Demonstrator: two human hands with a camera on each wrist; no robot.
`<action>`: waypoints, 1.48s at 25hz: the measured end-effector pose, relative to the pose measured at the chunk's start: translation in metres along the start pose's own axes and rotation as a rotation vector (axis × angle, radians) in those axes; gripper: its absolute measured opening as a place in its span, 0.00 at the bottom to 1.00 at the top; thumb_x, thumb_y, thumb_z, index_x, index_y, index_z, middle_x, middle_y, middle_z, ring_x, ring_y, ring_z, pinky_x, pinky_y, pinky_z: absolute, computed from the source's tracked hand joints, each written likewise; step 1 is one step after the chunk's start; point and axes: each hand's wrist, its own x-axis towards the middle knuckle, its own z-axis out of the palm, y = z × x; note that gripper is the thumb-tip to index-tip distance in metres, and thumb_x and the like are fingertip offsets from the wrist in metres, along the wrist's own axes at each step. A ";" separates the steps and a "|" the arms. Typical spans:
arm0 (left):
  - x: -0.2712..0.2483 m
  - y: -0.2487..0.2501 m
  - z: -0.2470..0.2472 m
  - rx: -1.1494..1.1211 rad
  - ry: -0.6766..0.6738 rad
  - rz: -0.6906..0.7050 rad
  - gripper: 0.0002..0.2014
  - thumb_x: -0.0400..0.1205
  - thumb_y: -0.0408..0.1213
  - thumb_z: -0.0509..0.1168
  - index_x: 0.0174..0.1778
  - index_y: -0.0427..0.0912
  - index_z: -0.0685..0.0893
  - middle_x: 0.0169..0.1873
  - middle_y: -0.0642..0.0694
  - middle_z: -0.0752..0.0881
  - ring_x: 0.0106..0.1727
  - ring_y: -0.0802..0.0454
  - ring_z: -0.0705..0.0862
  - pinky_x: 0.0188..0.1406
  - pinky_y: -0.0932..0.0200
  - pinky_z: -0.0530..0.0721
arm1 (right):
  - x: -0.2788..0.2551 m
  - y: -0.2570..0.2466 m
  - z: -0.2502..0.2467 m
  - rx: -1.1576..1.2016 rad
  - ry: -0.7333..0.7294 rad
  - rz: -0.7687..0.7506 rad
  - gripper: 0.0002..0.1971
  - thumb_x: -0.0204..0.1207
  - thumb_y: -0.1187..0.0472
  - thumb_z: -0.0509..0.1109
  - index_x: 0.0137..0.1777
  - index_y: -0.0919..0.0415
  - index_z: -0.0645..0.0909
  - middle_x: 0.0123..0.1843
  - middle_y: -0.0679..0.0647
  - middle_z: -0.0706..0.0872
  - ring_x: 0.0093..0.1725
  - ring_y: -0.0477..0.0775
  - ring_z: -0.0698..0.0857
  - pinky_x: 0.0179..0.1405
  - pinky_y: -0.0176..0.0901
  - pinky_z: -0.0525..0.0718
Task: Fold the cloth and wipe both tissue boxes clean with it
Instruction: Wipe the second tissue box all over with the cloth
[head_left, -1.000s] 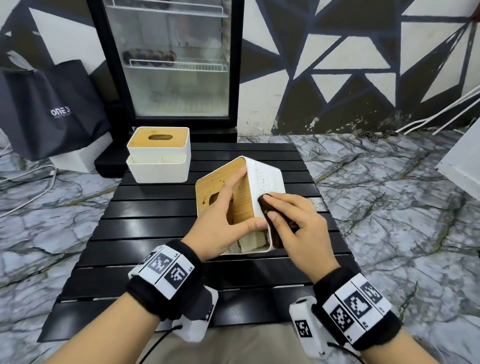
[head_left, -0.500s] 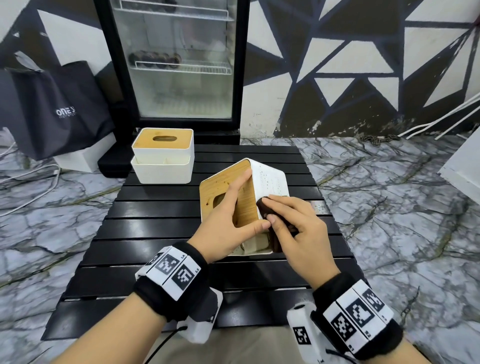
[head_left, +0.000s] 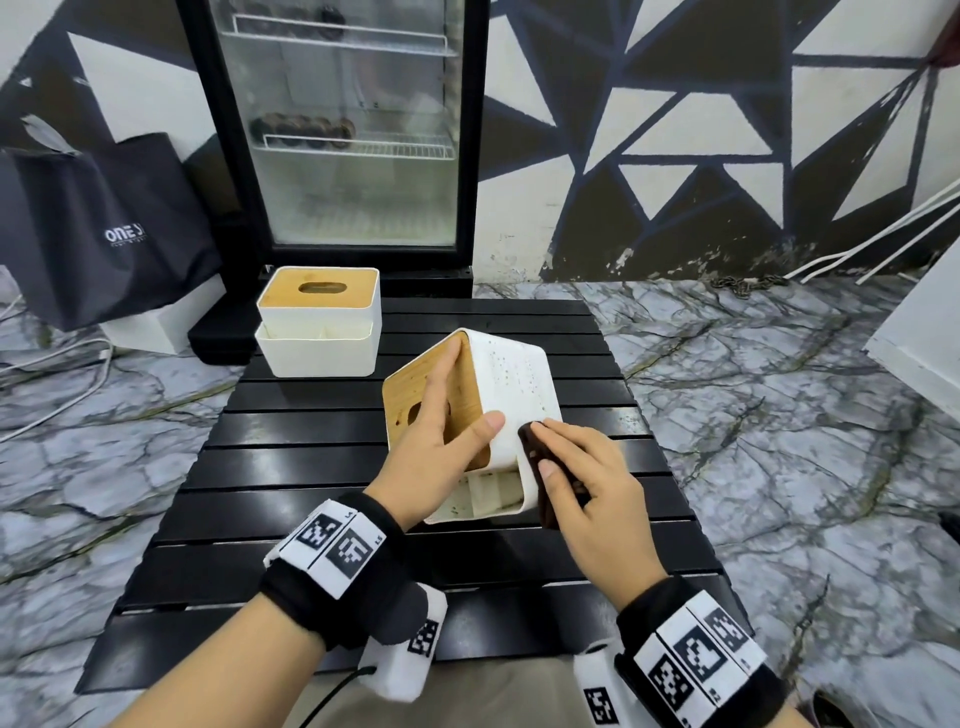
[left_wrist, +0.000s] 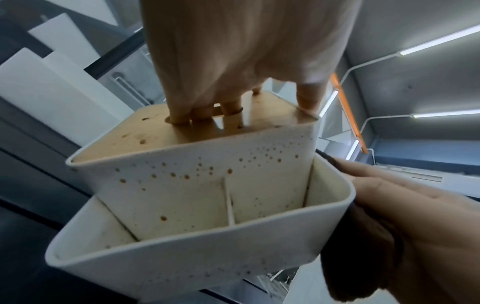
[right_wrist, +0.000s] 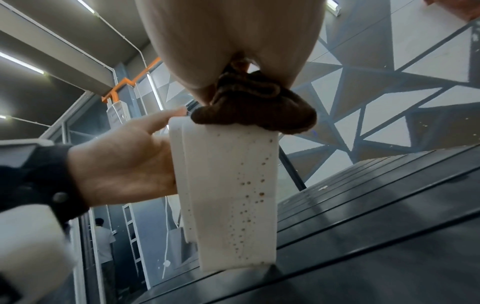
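A white tissue box (head_left: 511, 384) with a bamboo lid is tipped on its edge on the black slatted table (head_left: 311, 462); brown specks dot its side (left_wrist: 202, 174) (right_wrist: 241, 185). My left hand (head_left: 441, 441) grips it, fingers in the lid slot and thumb on the white side. My right hand (head_left: 582, 478) holds a folded dark brown cloth (head_left: 535, 457) (right_wrist: 254, 111) pressed against the box's near right corner. A second white tissue box (head_left: 319, 322) with a bamboo lid stands upright at the table's back left.
A glass-door fridge (head_left: 343, 130) stands behind the table, a black bag (head_left: 104, 228) to its left on the marble floor. White cables (head_left: 52, 395) trail on the floor at left. A white panel (head_left: 924, 338) sits at the right edge.
My right hand with the cloth has slid down the box's right side toward its near corner. The left hand keeps the box tilted as before.
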 end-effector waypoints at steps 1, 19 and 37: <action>0.001 -0.001 0.000 -0.002 0.003 0.000 0.37 0.66 0.61 0.66 0.64 0.91 0.53 0.72 0.50 0.74 0.71 0.52 0.75 0.65 0.52 0.80 | 0.001 -0.002 0.001 -0.008 -0.001 -0.010 0.18 0.76 0.53 0.59 0.63 0.51 0.81 0.61 0.36 0.79 0.64 0.49 0.76 0.67 0.33 0.69; 0.001 0.000 0.001 -0.026 -0.070 0.009 0.39 0.78 0.41 0.69 0.71 0.82 0.54 0.69 0.46 0.74 0.64 0.52 0.79 0.45 0.69 0.83 | 0.031 0.002 -0.002 -0.067 0.067 0.081 0.15 0.76 0.64 0.65 0.62 0.55 0.82 0.58 0.45 0.82 0.63 0.52 0.78 0.65 0.26 0.68; -0.001 0.006 0.008 0.085 -0.116 0.008 0.41 0.72 0.52 0.69 0.73 0.81 0.51 0.62 0.59 0.74 0.60 0.58 0.78 0.52 0.58 0.86 | 0.056 -0.014 -0.003 0.014 0.068 0.038 0.17 0.75 0.59 0.63 0.63 0.51 0.81 0.59 0.42 0.81 0.64 0.49 0.78 0.67 0.42 0.73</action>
